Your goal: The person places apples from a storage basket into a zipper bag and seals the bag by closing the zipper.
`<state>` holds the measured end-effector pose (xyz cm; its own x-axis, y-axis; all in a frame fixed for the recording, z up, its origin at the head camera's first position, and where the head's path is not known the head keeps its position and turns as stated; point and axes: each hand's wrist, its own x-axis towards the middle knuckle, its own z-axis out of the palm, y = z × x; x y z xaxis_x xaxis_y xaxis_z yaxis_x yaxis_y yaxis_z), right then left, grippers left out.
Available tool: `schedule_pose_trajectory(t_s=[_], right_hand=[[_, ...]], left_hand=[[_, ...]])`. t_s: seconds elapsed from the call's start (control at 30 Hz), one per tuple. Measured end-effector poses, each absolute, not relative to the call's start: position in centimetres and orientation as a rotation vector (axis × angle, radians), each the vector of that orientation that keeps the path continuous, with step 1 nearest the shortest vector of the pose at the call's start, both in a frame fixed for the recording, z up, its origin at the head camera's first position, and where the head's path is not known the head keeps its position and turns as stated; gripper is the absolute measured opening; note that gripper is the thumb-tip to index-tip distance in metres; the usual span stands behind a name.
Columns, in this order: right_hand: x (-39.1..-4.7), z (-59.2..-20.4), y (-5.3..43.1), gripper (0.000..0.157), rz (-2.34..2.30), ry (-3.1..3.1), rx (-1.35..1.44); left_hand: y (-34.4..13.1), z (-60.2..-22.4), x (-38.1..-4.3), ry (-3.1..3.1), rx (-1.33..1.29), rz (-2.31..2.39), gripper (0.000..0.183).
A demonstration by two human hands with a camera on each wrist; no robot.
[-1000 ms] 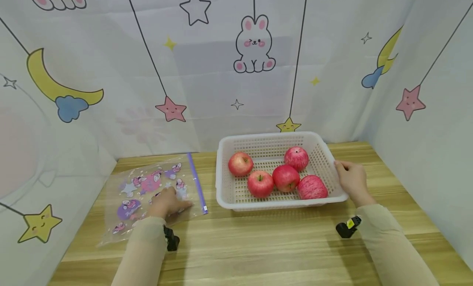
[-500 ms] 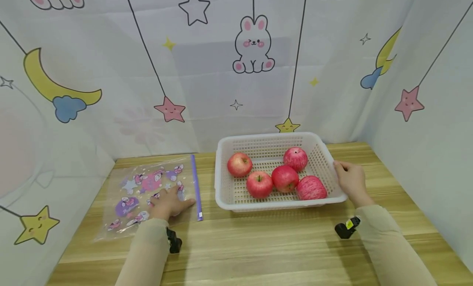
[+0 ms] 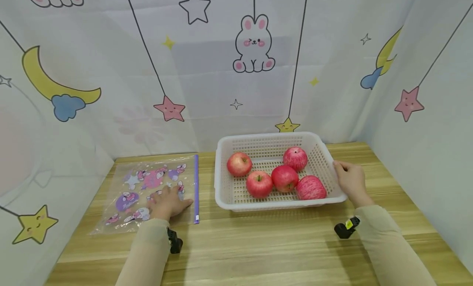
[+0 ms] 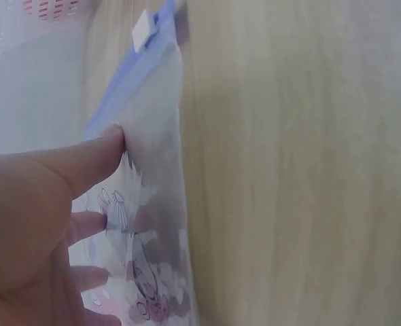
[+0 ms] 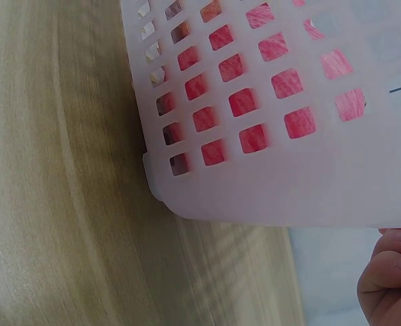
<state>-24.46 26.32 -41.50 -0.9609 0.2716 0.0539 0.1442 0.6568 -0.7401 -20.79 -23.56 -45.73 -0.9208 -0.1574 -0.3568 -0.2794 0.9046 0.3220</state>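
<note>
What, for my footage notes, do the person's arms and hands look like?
Plain light beige sleeves reach both wrists. A small black device sits at each, the right one with a yellow patch. The hands are ungloved.

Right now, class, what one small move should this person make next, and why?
Probably the right hand should leave the basket and reach for the white slider of the plastic bag. The left hand rests on the bag and could steady it, the bag lies flat, and all five apples sit in the basket.
</note>
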Motion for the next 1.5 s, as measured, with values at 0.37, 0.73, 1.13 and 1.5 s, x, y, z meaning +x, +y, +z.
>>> schedule_pose_trajectory(t_s=[0.37, 0.73, 1.13, 1.5], right_hand=[[-24.6, -41.6, 26.2, 0.049, 1.198, -2.709, -0.355], [-24.6, -41.6, 26.2, 0.049, 1.213, -2.701, -0.372], [-24.6, -41.6, 26.3, 0.049, 1.226, -2.708, -0.392], [-24.5, -41.7, 26.3, 0.048, 1.200, -2.694, -0.371]], left_hand=[[-22.9, -45.9, -21.5, 2.785, -0.124, 0.560, 0.063], [-22.3, -45.9, -22.2, 2.758, -0.059, 0.549, 0.065], [-22.1, -45.7, -22.3, 2.781, -0.024, 0.438, 0.059], [-21.9, -45.9, -22.3, 2.851, 0.018, 0.411, 0.051]])
